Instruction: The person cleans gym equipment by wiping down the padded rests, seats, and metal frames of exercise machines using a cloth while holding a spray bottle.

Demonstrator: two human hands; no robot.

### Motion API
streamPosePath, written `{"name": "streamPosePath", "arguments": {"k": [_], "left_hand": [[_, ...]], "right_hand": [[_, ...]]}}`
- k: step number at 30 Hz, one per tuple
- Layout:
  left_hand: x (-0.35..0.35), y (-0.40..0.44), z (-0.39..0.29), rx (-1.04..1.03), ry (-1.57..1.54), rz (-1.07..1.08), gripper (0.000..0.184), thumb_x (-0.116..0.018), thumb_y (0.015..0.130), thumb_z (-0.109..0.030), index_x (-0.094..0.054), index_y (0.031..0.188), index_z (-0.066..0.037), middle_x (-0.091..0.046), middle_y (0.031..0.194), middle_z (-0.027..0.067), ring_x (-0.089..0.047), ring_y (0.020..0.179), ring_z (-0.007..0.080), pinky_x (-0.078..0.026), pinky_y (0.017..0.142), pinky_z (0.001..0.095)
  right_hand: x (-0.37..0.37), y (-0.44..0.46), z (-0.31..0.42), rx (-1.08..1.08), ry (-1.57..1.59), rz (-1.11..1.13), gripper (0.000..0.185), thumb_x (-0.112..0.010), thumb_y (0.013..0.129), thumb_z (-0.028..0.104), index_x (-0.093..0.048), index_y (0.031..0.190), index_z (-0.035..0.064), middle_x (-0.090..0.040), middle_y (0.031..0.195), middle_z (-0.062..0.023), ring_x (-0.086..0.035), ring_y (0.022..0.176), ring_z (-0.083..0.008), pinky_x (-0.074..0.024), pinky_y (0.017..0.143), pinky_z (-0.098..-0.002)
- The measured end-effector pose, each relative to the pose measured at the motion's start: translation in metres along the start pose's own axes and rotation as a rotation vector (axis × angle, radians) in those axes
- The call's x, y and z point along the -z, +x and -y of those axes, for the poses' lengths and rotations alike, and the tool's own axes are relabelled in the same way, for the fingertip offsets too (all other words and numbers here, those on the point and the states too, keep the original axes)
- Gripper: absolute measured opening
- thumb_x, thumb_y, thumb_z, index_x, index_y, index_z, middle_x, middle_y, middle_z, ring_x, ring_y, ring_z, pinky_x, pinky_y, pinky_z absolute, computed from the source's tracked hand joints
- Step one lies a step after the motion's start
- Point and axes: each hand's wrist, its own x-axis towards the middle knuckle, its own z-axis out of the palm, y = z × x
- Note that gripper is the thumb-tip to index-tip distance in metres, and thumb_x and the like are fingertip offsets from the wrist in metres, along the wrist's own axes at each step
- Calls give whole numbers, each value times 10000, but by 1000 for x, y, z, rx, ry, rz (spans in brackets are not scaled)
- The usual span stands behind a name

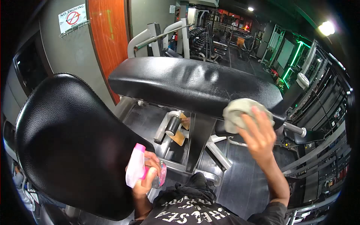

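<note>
My left hand (pixel 147 174) is wrapped round a spray bottle (pixel 135 165) with a white and pink head, low in front of my body. A black padded seat (pixel 71 138) stands just left of it. My right hand (pixel 258 133) presses a pale grey-green cloth (pixel 247 112) at the right end of a long black padded bench (pixel 187 77). The cloth is bunched and covers part of the pad's front edge. Creases and shiny patches show on the pad's upper face.
Under the pad is a metal frame with a black roller (pixel 173 125). A grey machine frame (pixel 159 37) and a dumbbell rack (pixel 198 41) stand beyond. More gym equipment lines the right side. A no-smoking sign (pixel 72 18) hangs on the left wall.
</note>
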Motion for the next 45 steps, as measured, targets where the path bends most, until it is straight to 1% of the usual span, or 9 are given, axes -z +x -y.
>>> {"name": "streamPosePath", "arguments": {"k": [7, 12, 14, 17, 25, 37, 39, 41, 45], "left_hand": [[5, 0, 4, -48, -7, 36, 366, -648, 783, -30, -480, 1087, 87, -604, 763, 140, -607, 637, 190, -508, 681, 326], [4, -4, 8, -59, -38, 5, 380, -696, 779, -77, -508, 1071, 77, -603, 855, 171, -629, 672, 203, -523, 646, 317], [9, -6, 12, -71, -21, 20, 390, -699, 781, -91, -506, 1077, 72, -602, 857, 173, -626, 664, 202, -518, 641, 310], [6, -6, 10, -77, -25, 22, 405, -704, 786, -115, -503, 1087, 68, -600, 854, 178, -618, 645, 200, -506, 626, 295], [6, -5, 9, -60, -4, 30, 404, -703, 786, -113, -498, 1082, 71, -588, 828, 208, -600, 615, 200, -496, 576, 277], [11, -9, 16, -123, -17, 16, 433, -720, 760, -146, -493, 1042, 91, -587, 816, 238, -595, 541, 214, -472, 517, 283], [9, -9, 17, -133, -10, 27, 427, -712, 762, -143, -492, 1043, 92, -584, 809, 237, -593, 541, 213, -473, 519, 288], [6, -9, 18, -141, -27, -35, 408, -695, 769, -137, -496, 1042, 90, -577, 788, 233, -591, 538, 218, -475, 528, 293], [-1, -2, 16, -129, 13, -14, 411, -608, 821, -95, -438, 1167, 48, -536, 864, 199, -573, 562, 196, -477, 553, 324]], "right_hand": [[-17, -67, 10, -498, -194, -170, 308, -557, 813, -39, -687, 1060, 89, -576, 1213, -174, -521, 1181, -402, -448, 968, -473], [-100, -52, 139, -1368, 618, -744, 449, -581, 894, 197, -495, 1242, -75, -567, 1216, -173, -552, 1115, -276, -381, 1019, -421], [-122, -50, 174, -872, 997, -405, 429, -597, 873, 152, -516, 1227, -76, -564, 1242, -161, -533, 1152, -234, -385, 1007, -366], [-151, 20, 193, -1238, 1708, 150, 416, -549, 932, 204, -507, 1277, -26, -570, 1239, -152, -537, 1151, -228, -408, 970, -316], [-185, 106, 189, -955, 3260, 320, 361, -493, 955, 281, -527, 1239, 62, -623, 1154, -78, -627, 1002, -210, -505, 894, -347], [-166, 84, 183, -879, 3591, 51, 339, -479, 954, 238, -551, 1228, 54, -628, 1173, -94, -631, 1015, -229, -505, 897, -350], [-153, 76, 171, -1339, 3407, -45, 358, -480, 951, 229, -539, 1252, 44, -609, 1211, -105, -604, 1072, -246, -471, 954, -364], [-144, 52, 149, -1325, 4071, -42, 383, -474, 954, 200, -491, 1295, 26, -564, 1271, -125, -582, 1107, -239, -448, 990, -357], [-129, 15, 116, -1169, 3150, -63, 442, -434, 972, 233, -424, 1337, -16, -505, 1333, -161, -532, 1175, -257, -414, 1026, -367]]}}
